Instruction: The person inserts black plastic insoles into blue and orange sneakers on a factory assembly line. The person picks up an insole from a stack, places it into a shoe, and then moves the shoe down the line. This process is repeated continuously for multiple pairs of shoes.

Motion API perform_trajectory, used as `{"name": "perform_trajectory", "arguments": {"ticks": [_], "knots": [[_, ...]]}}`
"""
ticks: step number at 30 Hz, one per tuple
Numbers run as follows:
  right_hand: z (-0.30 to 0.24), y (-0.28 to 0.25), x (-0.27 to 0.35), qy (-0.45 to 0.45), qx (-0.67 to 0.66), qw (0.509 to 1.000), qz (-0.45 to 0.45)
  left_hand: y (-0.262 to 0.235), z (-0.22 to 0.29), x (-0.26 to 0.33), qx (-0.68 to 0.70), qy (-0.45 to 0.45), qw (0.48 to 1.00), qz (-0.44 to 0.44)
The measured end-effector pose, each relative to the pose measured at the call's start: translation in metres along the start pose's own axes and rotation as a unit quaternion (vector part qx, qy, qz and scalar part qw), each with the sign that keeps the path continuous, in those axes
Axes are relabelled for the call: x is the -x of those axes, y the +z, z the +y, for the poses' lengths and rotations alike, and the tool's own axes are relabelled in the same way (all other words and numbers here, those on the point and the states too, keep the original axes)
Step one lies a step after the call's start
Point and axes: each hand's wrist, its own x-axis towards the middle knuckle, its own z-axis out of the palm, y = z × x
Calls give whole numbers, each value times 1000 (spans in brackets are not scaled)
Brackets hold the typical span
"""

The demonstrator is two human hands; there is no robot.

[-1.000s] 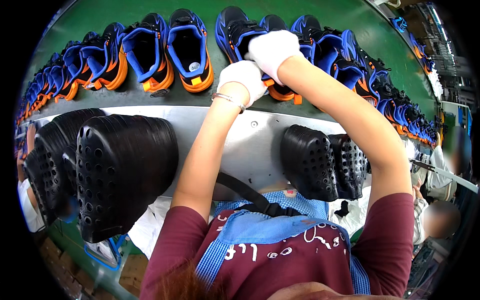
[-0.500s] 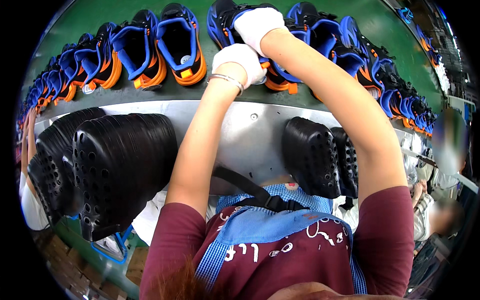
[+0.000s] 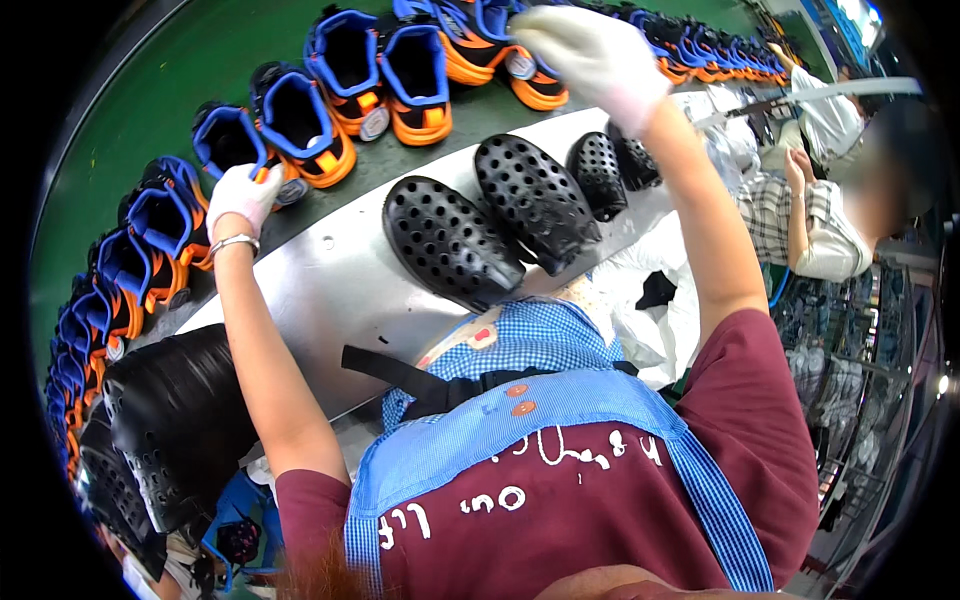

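A long row of blue and orange shoes stands on a green conveyor belt (image 3: pixel 190 60). My left hand (image 3: pixel 240 195), in a white glove with a bracelet at the wrist, is closed on the heel edge of one blue and orange shoe (image 3: pixel 228 140) at the left. My right hand (image 3: pixel 592 52), also gloved, reaches far to the upper right and closes over another blue and orange shoe (image 3: pixel 528 82). More shoes (image 3: pixel 345 60) stand between the two hands.
A grey metal ledge (image 3: pixel 330 290) runs below the belt with black perforated shoe forms (image 3: pixel 450 240) (image 3: pixel 535 200) hanging on it. Bigger black forms (image 3: pixel 170 430) sit at lower left. Another person in a checked shirt (image 3: pixel 800 220) stands at the right.
Both hands were together on one shoe at the centre of the row. Now they are apart: the left has dropped to the left, the right stretches up right, and the view has swung.
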Motion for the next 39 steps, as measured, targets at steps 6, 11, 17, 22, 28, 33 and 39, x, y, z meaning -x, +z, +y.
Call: {"name": "perform_trajectory", "arguments": {"ticks": [6,11,17,22,28,33,39], "knots": [[131,-24,169,322,103,940,-39,6,-1,33,-64,85,972,209],[139,19,223,404,114,906,-51,4,21,69,-57,81,958,270],[143,27,236,342,132,930,13,8,42,86,22,96,964,249],[140,19,244,332,97,936,66,16,43,90,12,130,956,264],[135,31,260,383,-14,915,123,21,45,86,75,124,956,257],[109,0,246,339,5,920,196,17,44,89,53,148,947,279],[18,-44,151,170,-71,967,177,3,67,91,391,166,891,157]]}}
